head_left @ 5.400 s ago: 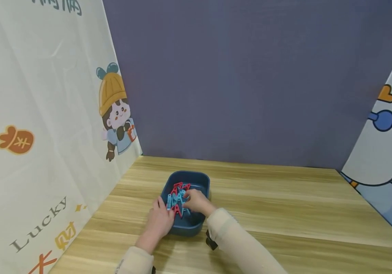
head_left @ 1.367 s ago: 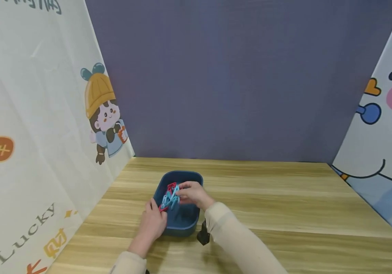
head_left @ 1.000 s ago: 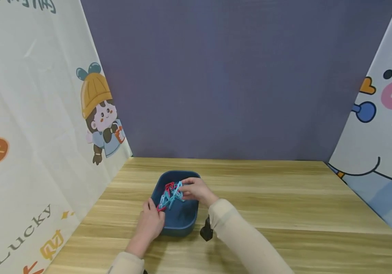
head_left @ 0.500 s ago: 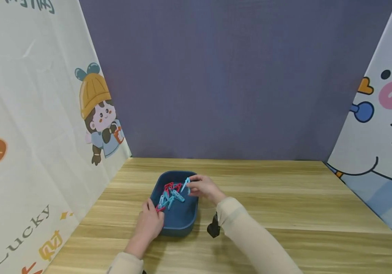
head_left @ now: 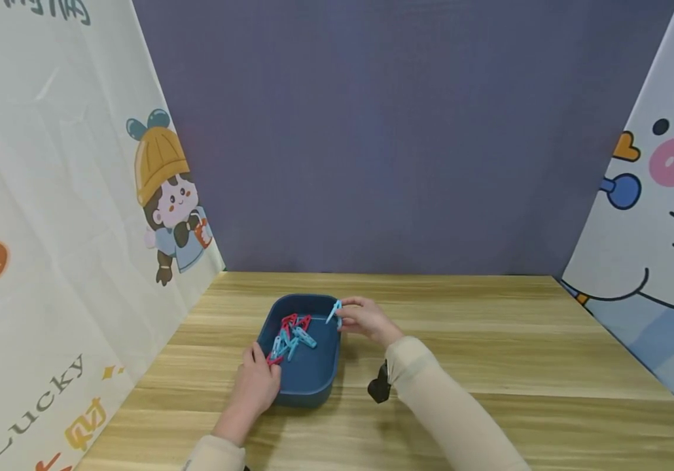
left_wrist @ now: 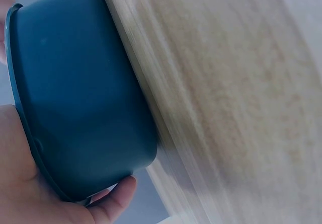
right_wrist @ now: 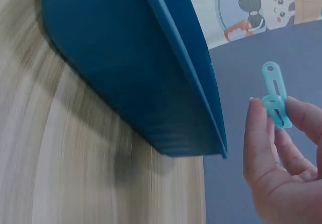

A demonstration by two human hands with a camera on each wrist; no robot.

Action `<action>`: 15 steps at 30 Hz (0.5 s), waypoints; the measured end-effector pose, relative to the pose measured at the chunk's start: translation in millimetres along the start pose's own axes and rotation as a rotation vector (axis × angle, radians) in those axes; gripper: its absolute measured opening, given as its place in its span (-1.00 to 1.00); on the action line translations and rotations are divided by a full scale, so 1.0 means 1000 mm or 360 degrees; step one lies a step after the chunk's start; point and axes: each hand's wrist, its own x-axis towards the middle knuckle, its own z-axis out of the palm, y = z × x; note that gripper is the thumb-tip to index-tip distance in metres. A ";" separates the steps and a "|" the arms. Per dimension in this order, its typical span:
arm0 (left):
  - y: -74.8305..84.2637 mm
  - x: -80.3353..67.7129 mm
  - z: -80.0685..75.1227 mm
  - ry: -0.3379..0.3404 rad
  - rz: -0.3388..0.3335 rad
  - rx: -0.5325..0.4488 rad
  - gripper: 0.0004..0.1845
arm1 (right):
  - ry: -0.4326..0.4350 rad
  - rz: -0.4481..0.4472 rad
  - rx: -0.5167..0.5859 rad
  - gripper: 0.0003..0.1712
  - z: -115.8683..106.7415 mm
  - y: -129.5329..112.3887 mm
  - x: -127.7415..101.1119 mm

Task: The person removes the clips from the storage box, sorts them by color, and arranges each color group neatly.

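Observation:
A dark blue plastic tub (head_left: 301,383) stands on the wooden table (head_left: 490,353); inside lie several red and light blue clothes pegs (head_left: 291,332). My left hand (head_left: 254,387) grips the tub's near left corner, its palm against the tub wall (left_wrist: 75,93) in the left wrist view. My right hand (head_left: 360,318) pinches one light blue peg (head_left: 333,311) just over the tub's far right rim. In the right wrist view that peg (right_wrist: 275,97) sits between fingertips (right_wrist: 257,128), raised beside the tub's rim (right_wrist: 186,63).
Printed cartoon cloth panels (head_left: 78,216) stand along the left and at the right (head_left: 655,229), with a grey-purple wall (head_left: 384,131) behind. A black wrist strap (head_left: 379,388) hangs under my right sleeve. Bare tabletop stretches right of the tub.
My right hand lifted one light blue peg out of the tangle and carried it right, to the tub's far right rim. The left hand kept its hold on the tub.

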 end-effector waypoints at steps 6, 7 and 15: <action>0.000 0.000 0.001 0.0003 0.0002 0.0002 -0.32 | 0.0038 -0.0013 -0.0007 -0.59 -0.015 0.009 0.002; 0.000 0.000 0.001 0.0001 0.0001 0.0000 -0.32 | 0.0045 -0.0008 0.0007 -0.59 -0.017 0.010 0.002; 0.000 0.000 0.000 -0.0001 -0.0004 0.0002 -0.32 | 0.0092 0.0002 0.0037 -0.62 -0.027 0.018 0.002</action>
